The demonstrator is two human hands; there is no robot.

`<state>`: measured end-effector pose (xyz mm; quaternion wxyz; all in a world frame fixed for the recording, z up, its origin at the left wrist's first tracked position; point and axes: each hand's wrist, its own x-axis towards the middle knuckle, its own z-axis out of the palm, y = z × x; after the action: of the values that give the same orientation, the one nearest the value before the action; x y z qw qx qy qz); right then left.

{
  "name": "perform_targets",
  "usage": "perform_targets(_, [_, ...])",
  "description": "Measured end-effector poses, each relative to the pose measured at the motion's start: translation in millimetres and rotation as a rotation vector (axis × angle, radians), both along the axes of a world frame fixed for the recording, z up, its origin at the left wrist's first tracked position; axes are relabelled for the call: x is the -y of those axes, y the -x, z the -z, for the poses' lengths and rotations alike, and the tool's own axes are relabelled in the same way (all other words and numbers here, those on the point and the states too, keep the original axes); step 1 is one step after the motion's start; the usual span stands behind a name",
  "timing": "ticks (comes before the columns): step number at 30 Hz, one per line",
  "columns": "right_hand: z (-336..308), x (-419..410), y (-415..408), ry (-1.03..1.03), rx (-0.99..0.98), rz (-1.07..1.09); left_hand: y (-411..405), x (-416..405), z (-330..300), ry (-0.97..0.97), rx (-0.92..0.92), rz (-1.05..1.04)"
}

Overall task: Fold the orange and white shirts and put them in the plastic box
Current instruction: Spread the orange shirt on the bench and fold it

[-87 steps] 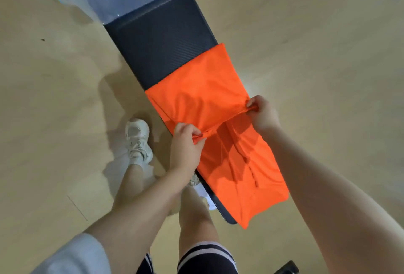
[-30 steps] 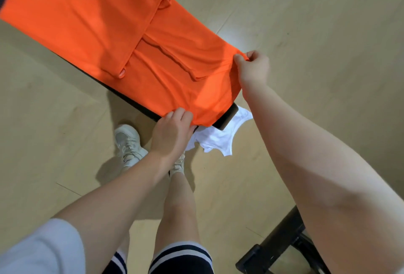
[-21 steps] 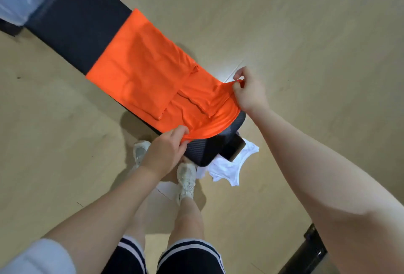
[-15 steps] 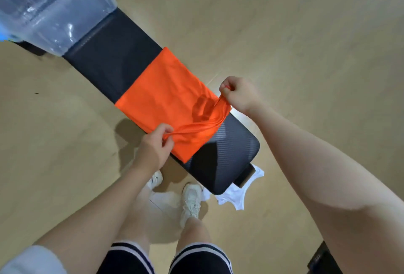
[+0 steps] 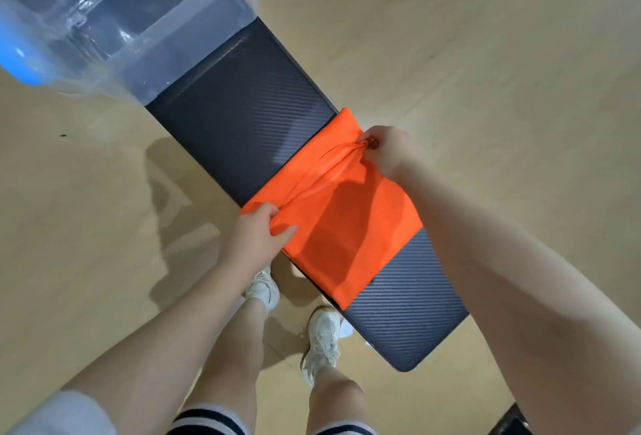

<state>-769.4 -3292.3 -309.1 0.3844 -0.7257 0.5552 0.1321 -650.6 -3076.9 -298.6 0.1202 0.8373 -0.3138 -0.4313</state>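
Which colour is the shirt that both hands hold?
Orange shirt, seen best in the head view.

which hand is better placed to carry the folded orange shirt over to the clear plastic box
Probably the left hand. It grips the folded orange shirt at the edge on the side of the dark padded bench where the clear plastic box stands. The right hand pinches the opposite edge.

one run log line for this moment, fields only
step: folding shirt on bench | left hand: pinches near edge | right hand: pinches far edge | box: no shirt seen inside
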Motion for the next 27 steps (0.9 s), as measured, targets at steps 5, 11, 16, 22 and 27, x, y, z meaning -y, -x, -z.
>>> perform_targets(5, [-1,3,4,0.098,0.021,-0.005,-8,4,-2,0.161,-0.066,-0.028])
perform_targets(11, [6,6,-5,-0.084,0.123,0.172,-38,-9,12,0.089,-0.303,-0.197])
perform_targets(16, [21,-1,-14,0.08,0.072,0.104,-39,0,23,0.029,-0.027,-0.098])
perform_targets(22, [-3,-56,19,0.451,0.173,-0.513,-3,-3,20,0.511,0.345,0.387])
perform_targets(27, [11,-119,82,0.402,0.05,-0.876,69,-17,40,0.386,0.262,0.606])
